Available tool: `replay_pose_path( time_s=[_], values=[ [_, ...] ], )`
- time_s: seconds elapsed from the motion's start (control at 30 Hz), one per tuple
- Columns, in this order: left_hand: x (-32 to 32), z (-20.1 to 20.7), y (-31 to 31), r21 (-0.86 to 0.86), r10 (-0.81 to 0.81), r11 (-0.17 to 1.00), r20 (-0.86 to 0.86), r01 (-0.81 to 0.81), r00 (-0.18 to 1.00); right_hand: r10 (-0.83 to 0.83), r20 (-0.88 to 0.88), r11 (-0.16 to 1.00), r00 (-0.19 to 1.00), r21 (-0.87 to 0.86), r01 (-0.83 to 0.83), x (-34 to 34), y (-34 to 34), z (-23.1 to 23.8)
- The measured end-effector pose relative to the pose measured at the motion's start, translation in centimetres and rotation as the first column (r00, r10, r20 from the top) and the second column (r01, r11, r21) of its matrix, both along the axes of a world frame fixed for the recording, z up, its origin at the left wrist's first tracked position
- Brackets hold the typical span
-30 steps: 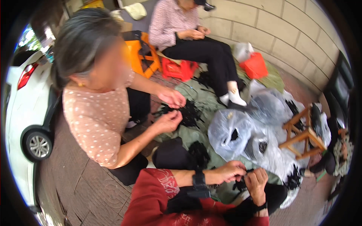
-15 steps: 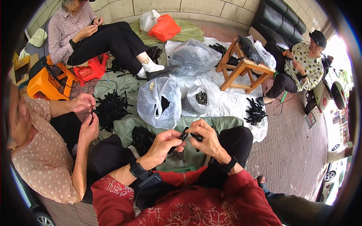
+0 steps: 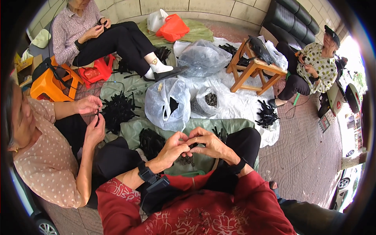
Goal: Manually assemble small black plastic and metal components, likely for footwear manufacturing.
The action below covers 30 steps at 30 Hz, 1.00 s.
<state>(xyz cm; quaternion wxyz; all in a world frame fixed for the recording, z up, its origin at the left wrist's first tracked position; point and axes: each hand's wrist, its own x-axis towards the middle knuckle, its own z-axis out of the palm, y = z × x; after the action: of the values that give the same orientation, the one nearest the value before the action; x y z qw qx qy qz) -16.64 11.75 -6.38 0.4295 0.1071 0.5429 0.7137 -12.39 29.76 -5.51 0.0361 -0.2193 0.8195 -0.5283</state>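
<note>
Above my lap, my left hand and my right hand meet with their fingers closed. Between them they grip a small black part, mostly covered by the fingers, so its kind cannot be made out. Under my hands lies a pile of small metal-coloured pieces on the green sheet. A heap of black parts rests beside my left wrist, and a few more black parts show behind my right hand.
Ahead stand a clear plastic bag and another bag of small pieces. A co-worker sits close on my left. Two more people sit at far left and far right. A wooden stool stands back right; black strips are heaped left.
My hands have come together, and the black part, clearer before, is now mostly hidden by my fingers. The view has shifted slightly.
</note>
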Motion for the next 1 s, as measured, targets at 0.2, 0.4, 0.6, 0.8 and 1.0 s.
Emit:
replay_pose_path(
  time_s=[0.2, 0.4, 0.6, 0.8, 1.0],
  values=[
    [0.2, -0.1, 0.4, 0.0, -0.042, 0.999, -0.003, 0.042, 0.999, -0.01, 0.004, 0.997, 1.0, -0.077, 0.01, 0.7, -0.1, 0.5],
    [0.7, 0.5, -0.3, -0.037, -0.044, 0.998, 0.099, 0.048, 0.994, 0.03, -0.108, 0.991, 0.994, -0.127, -0.044, 0.7, -1.1, -0.6],
    [1.6, 1.1, 1.2, -0.074, -0.136, 0.987, 0.088, 0.143, 0.987, -0.104, -0.112, 0.979, 0.988, -0.189, 0.082, 3.4, -0.6, -1.3],
    [2.3, 0.1, 1.8, -0.07, -0.234, 0.967, 0.122, 0.243, 0.965, -0.141, -0.064, 0.975, 0.988, -0.184, 0.128, 5.2, 0.4, -2.0],
    [1.3, -1.4, 0.9, -0.065, -0.305, 0.944, 0.206, 0.324, 0.93, -0.17, -0.06, 0.963, 0.984, -0.223, 0.152, 5.0, 1.1, -3.1]
  ],
)
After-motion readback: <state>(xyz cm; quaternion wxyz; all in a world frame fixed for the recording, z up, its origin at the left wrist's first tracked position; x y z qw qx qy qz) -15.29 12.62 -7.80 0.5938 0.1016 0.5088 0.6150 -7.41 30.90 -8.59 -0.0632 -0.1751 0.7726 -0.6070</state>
